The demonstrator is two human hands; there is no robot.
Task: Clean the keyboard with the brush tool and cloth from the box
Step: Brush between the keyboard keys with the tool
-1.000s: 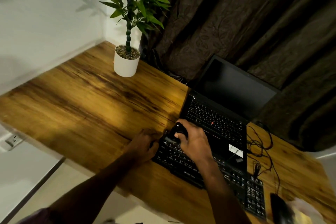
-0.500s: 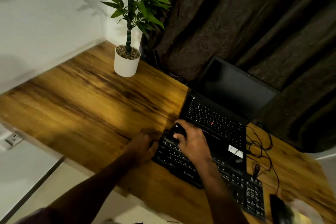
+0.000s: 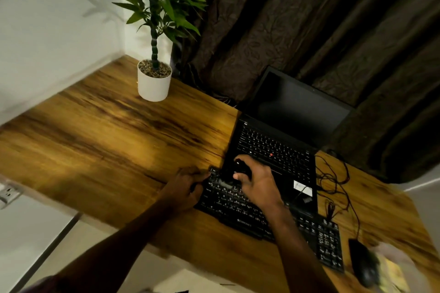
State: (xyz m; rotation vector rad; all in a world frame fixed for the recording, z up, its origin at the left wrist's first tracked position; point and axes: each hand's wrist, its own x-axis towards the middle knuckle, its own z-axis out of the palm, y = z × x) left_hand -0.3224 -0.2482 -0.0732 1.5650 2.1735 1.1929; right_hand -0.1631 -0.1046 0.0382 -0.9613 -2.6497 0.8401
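A black external keyboard [image 3: 240, 211] lies slanted on the wooden desk [image 3: 107, 145], in front of an open laptop. My right hand [image 3: 258, 182] is closed around a small black brush tool [image 3: 239, 169], whose bristle end rests on the keyboard's upper left keys. My left hand [image 3: 187, 185] presses against the keyboard's left end, fingers curled on its edge. The cloth and the box are blurred at the lower right corner, too unclear to tell apart.
A black laptop [image 3: 281, 140] with a dark screen stands behind the keyboard. A potted plant [image 3: 154, 83] in a white pot is at the back left. Tangled cables [image 3: 333, 181] and a black mouse [image 3: 364, 264] lie to the right. Dark curtains hang behind.
My right hand with the brush has shifted slightly up and left along the top key rows. The left hand stays at the keyboard's left end.
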